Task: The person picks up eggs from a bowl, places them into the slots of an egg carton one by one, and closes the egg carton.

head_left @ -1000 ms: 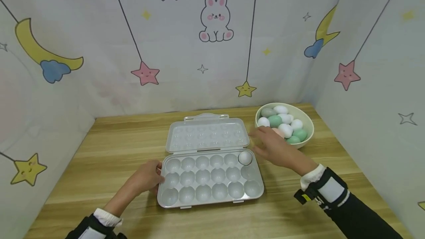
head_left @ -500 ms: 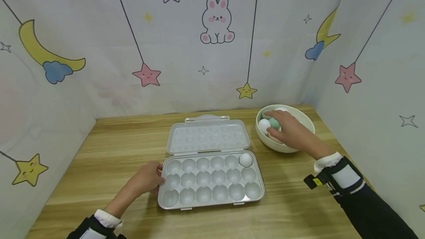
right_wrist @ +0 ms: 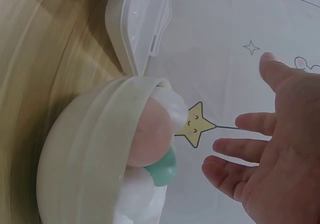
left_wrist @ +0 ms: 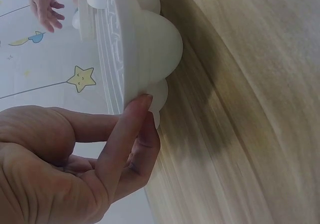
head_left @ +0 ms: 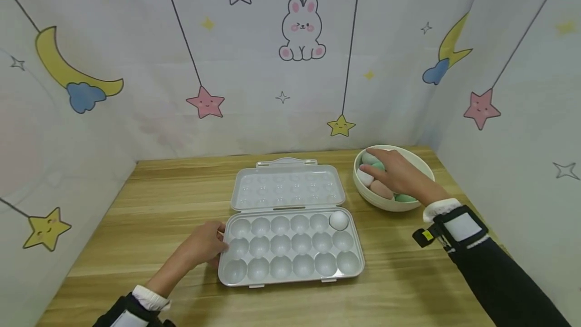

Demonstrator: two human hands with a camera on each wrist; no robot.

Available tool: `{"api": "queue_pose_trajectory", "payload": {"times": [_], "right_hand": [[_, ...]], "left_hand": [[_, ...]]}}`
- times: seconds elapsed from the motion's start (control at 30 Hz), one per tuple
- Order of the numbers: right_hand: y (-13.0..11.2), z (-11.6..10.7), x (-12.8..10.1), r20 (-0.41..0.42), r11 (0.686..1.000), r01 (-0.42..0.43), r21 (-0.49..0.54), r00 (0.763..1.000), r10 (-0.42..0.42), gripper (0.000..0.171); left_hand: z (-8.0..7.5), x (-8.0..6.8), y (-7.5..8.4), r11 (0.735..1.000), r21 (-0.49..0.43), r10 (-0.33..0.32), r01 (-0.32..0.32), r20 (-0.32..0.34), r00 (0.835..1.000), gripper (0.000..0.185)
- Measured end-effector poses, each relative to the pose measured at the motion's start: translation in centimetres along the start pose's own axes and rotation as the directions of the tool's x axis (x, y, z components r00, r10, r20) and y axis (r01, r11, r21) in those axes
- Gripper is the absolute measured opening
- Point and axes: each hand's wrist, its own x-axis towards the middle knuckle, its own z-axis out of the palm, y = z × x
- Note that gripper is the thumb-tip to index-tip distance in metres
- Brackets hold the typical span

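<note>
A pale grey egg tray lies open on the wooden table, its lid folded back. One white egg sits in the far right cell. My left hand rests its fingertips against the tray's left rim. My right hand hovers over the cream bowl with fingers spread and nothing in it. In the bowl lie a pink egg, a green egg and a white egg.
Cloth walls printed with stars, moons and a rabbit close in the table on three sides. The bowl stands in the far right corner, close to the right wall. Bare wood shows left of the tray and along the front.
My right hand has gone from beside the tray's far right corner into the space over the bowl. The left hand has stayed at the tray's left edge.
</note>
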Motion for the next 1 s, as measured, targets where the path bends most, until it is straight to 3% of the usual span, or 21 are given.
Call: {"api": "queue_pose_trajectory", "payload": {"times": [0.33, 0.7, 1.0], "right_hand": [[1.7, 1.4, 1.8, 0.011, 0.998, -0.013, -0.064, 1.000, 0.014, 0.070], [1.6, 1.9, 2.5, 0.041, 0.989, 0.037, -0.142, 0.999, -0.031, 0.049], [1.7, 2.6, 3.3, 0.067, 0.978, 0.021, -0.209, 0.998, -0.007, 0.049]], "left_hand": [[0.1, -0.1, -0.3, 1.000, 0.010, 0.006, -0.006, -0.010, 1.000, 0.033], [0.0, -0.1, -0.4, 0.999, 0.032, 0.021, -0.021, -0.009, 1.000, 0.034], [-0.3, -0.3, -0.3, 0.999, 0.045, 0.022, -0.022, -0.015, 1.000, 0.034]]}}
